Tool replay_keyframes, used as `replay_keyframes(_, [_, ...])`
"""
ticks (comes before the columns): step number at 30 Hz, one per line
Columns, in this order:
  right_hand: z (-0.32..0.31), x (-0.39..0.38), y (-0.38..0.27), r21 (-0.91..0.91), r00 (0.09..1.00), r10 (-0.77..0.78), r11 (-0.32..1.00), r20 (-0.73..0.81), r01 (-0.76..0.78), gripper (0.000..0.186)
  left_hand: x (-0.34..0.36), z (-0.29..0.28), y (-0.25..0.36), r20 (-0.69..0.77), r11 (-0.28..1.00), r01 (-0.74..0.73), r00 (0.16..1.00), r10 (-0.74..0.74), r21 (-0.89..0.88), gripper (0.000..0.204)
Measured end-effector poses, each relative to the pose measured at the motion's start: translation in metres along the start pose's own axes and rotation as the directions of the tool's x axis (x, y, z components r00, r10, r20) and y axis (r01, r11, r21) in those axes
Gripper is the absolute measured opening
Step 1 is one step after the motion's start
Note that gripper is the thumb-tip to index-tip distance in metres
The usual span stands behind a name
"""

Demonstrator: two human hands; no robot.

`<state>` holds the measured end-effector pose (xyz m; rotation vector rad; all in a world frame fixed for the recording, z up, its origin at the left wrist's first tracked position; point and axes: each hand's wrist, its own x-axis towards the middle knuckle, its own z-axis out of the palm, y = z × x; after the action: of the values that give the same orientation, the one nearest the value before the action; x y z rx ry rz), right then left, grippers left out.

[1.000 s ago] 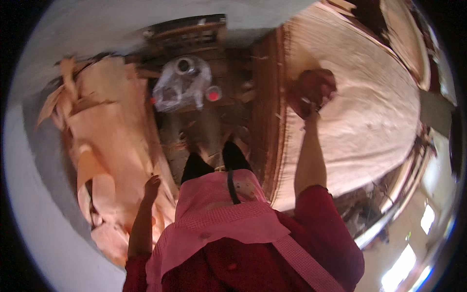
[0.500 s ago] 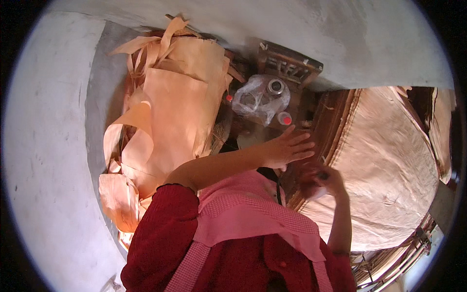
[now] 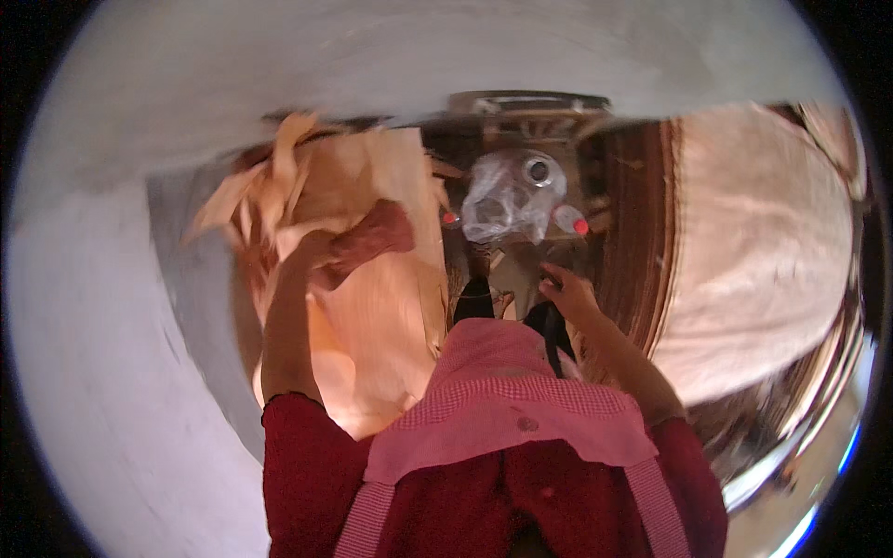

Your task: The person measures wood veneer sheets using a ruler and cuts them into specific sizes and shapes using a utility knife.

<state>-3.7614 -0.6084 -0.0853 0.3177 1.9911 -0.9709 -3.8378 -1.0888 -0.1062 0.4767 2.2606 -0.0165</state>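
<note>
My left hand [image 3: 316, 249] grips a reddish-brown, soft-looking object [image 3: 372, 237], blurred, perhaps a cloth, above a pile of peach-coloured thin wood sheets [image 3: 381, 335] with curled strips at its far end. My right hand [image 3: 563, 284] hangs open over the gap in the middle, its fingers loosely bent. Beside it to the right stands a tall stack of pale sheets [image 3: 753, 251] with layered brown edges.
A crumpled clear plastic bag [image 3: 498, 205] holds or surrounds a steel container [image 3: 537, 170], with red-capped bottles [image 3: 575, 223] nearby. Behind is a dark wooden chair-like piece [image 3: 526, 102]. A grey wall [image 3: 102, 279] curves round the left and back.
The reddish object has passed from my right hand to my left, which has swung leftward over the peach sheets. My right hand has come away from the stack toward the middle.
</note>
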Motion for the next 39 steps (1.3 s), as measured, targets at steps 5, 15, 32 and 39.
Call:
replay_keyframes(5, [0.008,-0.053,0.071,-0.204,0.989,0.093,0.972,-0.115,-0.115,0.042,0.021,0.039,-0.02,-0.215,0.988,0.155,0.964,-0.154,-0.012,0.034])
replay_keyframes(15, [0.108,-0.142,0.287,0.42,0.809,0.499,0.836,-0.312,-0.353,0.028,0.021,0.12,0.151,-0.395,0.973,-0.159,0.915,0.082,-0.168,0.034])
replay_keyframes(32, [0.532,-0.629,0.614,0.797,-0.146,0.989,0.117,-0.036,0.593,0.021,-0.039,0.281,0.543,0.414,0.895,-0.445,0.81,0.415,-0.026,0.032])
replay_keyframes(39, [0.582,-0.746,0.689,0.811,-0.499,0.838,0.125,0.222,0.572,0.027,-0.127,0.295,0.764,0.287,0.623,-0.78,0.585,0.759,-0.058,0.035])
